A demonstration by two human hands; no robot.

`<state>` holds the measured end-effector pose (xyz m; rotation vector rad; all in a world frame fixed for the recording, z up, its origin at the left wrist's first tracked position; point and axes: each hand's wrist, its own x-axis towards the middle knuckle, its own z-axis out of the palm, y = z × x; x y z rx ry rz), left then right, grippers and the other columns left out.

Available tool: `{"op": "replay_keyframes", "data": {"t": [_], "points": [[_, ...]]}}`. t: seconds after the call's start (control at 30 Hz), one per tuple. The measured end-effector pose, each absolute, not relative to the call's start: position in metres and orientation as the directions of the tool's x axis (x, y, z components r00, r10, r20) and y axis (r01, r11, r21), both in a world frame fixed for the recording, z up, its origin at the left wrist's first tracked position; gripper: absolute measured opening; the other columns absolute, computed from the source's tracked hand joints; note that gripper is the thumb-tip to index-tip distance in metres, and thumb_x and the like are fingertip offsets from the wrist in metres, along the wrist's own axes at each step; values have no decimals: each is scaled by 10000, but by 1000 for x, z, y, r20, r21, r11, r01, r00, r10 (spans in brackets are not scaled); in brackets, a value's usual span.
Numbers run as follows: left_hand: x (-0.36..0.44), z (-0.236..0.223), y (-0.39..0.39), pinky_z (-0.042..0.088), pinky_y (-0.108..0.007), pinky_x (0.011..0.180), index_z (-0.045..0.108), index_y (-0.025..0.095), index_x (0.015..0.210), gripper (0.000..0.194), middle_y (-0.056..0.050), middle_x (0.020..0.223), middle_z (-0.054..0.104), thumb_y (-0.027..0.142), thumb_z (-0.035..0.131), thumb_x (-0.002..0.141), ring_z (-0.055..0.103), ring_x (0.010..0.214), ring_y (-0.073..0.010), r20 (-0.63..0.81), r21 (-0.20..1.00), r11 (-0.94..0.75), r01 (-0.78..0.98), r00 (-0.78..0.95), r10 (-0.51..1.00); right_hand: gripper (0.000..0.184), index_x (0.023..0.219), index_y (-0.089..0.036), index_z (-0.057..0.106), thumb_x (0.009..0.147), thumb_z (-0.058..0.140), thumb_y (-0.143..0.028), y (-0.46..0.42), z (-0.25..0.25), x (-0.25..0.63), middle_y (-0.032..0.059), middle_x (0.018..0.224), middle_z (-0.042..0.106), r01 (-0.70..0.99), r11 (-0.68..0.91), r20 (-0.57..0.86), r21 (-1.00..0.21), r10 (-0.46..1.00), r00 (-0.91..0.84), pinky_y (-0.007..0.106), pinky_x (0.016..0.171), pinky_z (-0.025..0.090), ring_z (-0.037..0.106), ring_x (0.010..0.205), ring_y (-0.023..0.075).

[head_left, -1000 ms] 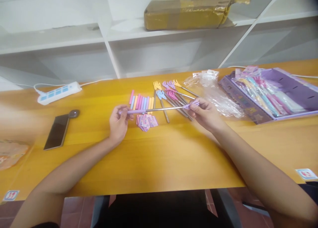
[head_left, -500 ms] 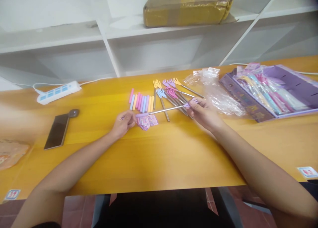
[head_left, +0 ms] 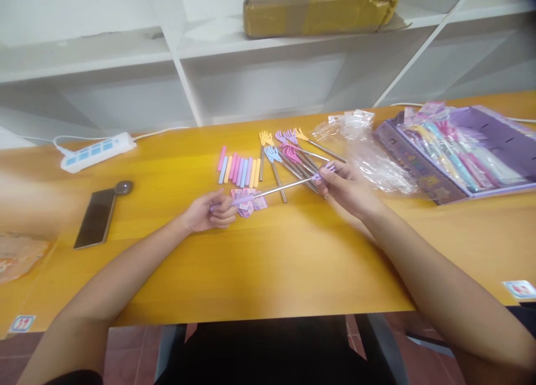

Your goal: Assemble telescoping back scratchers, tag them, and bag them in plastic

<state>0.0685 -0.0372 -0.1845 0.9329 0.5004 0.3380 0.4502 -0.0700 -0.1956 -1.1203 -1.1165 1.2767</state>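
Note:
A back scratcher [head_left: 281,188] with a silver rod, a purple claw head and a purple handle sleeve is stretched between my hands. My left hand [head_left: 211,210] wraps its fingers round the sleeve end. At the other end my right hand [head_left: 341,185] pinches the claw head, partly covering it. Beyond the rod, several loose handle sleeves [head_left: 239,171] in pink, blue, orange and purple lie in a row. Beside them rest several rods with claw heads, among them a blue claw [head_left: 273,154] and a pink claw [head_left: 290,152]. Small printed cards [head_left: 247,205] lie under the held sleeve.
On the right, clear plastic bags [head_left: 377,164] lie beside a purple box [head_left: 444,179] of wrapped back scratchers. To the left are a phone [head_left: 95,218], a mouse [head_left: 124,188] and a power strip [head_left: 98,152]. A taped carton [head_left: 322,10] sits on the shelf behind.
My left hand has shifted along the purple sleeve, and its fingers now curl round it rather than pinching the tip. My right hand keeps hold of the claw head.

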Motion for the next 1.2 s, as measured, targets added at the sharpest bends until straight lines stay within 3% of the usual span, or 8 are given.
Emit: {"op": "replay_keyframes", "data": {"t": [0.1, 0.17, 0.37, 0.77, 1.0, 1.2], "points": [[71, -181, -37, 134, -280, 460, 320, 217, 525, 762, 38, 583, 250, 761, 738, 857, 203, 449, -81, -263, 845, 535, 0, 871, 415, 556, 1072, -248, 619, 803, 946, -609, -70, -196, 452, -30, 741, 635, -88, 15, 12, -996, 1000, 28, 247, 506, 416, 534, 560, 110], [72, -182, -39, 110, -276, 460, 304, 213, 524, 775, 46, 574, 230, 740, 748, 878, 182, 444, -69, -263, 857, 515, 18, 875, 406, 545, 1072, -245, 627, 829, 917, -638, -71, -196, 451, -37, 704, 602, -19, 44, 44, -999, 999, 20, 250, 513, 411, 527, 553, 111], [77, -188, -54, 74, -235, 458, 263, 214, 527, 799, 89, 522, 171, 664, 788, 926, 116, 435, -34, -286, 907, 420, 25, 767, 574, 523, 965, -237, 570, 968, 732, -734, -75, -202, 443, -50, 616, 485, 159, 156, 158, -975, 987, -1, 255, 524, 350, 431, 535, 106], [83, -197, -66, 90, -244, 453, 269, 215, 495, 805, 90, 498, 175, 667, 780, 922, 116, 433, -34, -225, 933, 358, -36, 719, 658, 433, 1077, -252, 573, 1050, 645, -678, -85, -209, 443, -5, 753, 551, 279, 239, 260, -930, 965, 40, 293, 595, 403, 472, 638, 142], [84, -199, -69, 97, -254, 457, 258, 209, 496, 813, 86, 505, 186, 658, 764, 946, 139, 436, -32, -182, 955, 295, -25, 737, 651, 438, 1016, -241, 553, 1069, 607, -672, -92, -203, 439, 35, 871, 648, 515, 225, 284, -827, 958, 37, 329, 687, 409, 547, 753, 180], [84, -202, -72, 96, -267, 472, 243, 217, 509, 803, 86, 502, 172, 662, 715, 984, 135, 444, -42, -151, 973, 231, -6, 739, 657, 436, 1023, -237, 519, 1075, 580, -666, -97, -200, 432, 32, 859, 629, 580, 205, 263, -789, 965, 18, 337, 696, 403, 529, 747, 181]]}}
